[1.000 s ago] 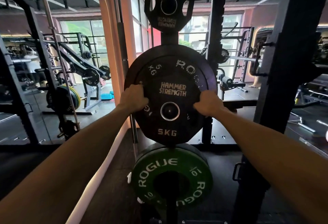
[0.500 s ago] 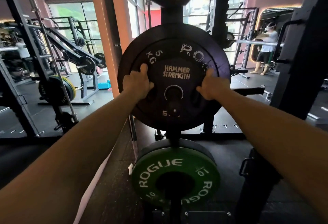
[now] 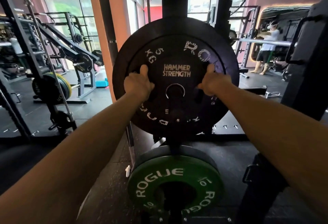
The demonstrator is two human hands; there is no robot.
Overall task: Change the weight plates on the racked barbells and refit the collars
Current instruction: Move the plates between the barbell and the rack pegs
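Both hands (image 3: 139,86) (image 3: 213,84) on black plate (image 3: 175,58)

Small plate (image 3: 177,74) before large plate (image 3: 229,88), above green plate (image 3: 175,184).

A small black Hammer Strength plate (image 3: 176,79) stands upright, face-on, gripped at both side edges, its centre hole (image 3: 175,91) midway between the grips. Flush behind it sits a wider black Rogue plate (image 3: 175,55). Below the grips hangs a green Rogue plate (image 3: 174,186).
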